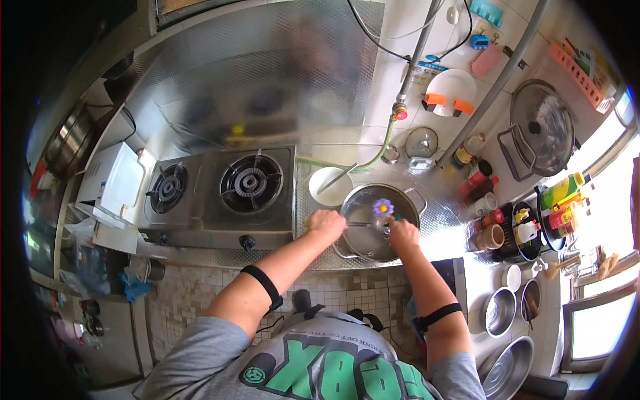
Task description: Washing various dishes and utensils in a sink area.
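A wide stainless-steel pot point(361, 202) with two loop handles stands on the foil-covered counter. My left hand point(326, 225) is closed around the end of a thin metal utensil point(358, 224), whose other end reaches over the pot. My right hand point(403, 234), at the pot's right side, grips a small item with a green part; its exact kind is hard to tell. A purple flower-shaped ornament point(383, 207) with a yellow centre shows just beyond the right fingers. Behind the pot's left side is a white bowl point(325, 184) with a grey-handled utensil point(338, 178) leaning in it.
A two-burner gas stove point(215, 200) lies left of the pot. A green hose point(385, 145) runs behind the bowl up to a pipe valve. Bottles and jars point(479, 172) line the right side, with metal basins point(500, 312) nearer me. A glass lid point(421, 142) leans on the back wall.
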`<state>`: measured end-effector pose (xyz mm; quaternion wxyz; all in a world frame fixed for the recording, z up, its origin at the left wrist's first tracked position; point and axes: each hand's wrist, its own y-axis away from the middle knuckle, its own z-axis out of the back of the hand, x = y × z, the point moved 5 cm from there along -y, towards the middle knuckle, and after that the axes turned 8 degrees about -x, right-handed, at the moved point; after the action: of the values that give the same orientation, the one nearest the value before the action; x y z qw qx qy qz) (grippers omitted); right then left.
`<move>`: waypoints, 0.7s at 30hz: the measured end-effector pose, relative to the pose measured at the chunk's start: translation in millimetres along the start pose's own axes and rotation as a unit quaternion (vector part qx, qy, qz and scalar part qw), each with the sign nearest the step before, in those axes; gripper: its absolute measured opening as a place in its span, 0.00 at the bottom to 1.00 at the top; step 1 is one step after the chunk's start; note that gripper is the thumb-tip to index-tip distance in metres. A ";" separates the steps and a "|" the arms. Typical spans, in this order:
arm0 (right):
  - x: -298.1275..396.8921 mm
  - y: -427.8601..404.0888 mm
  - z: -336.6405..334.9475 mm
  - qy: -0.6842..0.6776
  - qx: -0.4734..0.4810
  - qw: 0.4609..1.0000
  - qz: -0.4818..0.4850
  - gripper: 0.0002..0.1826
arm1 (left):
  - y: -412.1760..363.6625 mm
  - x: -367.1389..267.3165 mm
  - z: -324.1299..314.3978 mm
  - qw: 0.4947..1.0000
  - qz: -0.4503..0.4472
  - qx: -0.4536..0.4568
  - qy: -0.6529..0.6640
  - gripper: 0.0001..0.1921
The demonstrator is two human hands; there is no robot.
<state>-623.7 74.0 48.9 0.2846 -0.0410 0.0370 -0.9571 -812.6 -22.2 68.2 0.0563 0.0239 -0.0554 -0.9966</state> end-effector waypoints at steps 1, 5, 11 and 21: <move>9.3 2.5 -2.8 -0.035 0.016 0.999 0.037 0.14 | 0.0 0.8 0.5 1.000 0.001 -0.006 0.010 0.16; -1.8 -2.6 -35.0 -0.091 0.060 0.987 0.115 0.13 | -1.2 -3.3 -2.8 0.999 -0.025 -0.027 0.014 0.19; -40.4 -11.1 -11.4 -0.060 0.213 0.972 -0.079 0.14 | 1.0 1.1 -4.6 0.999 -0.014 -0.037 0.017 0.19; -25.5 -11.1 -25.3 -0.057 0.275 0.958 0.054 0.13 | 1.1 -4.5 -3.9 1.000 0.003 0.003 -0.007 0.15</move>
<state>-610.9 98.5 23.4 0.3376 -0.0135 -0.2421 -0.9095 -807.8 -23.1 64.6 0.0587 0.0172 -0.0592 -0.9964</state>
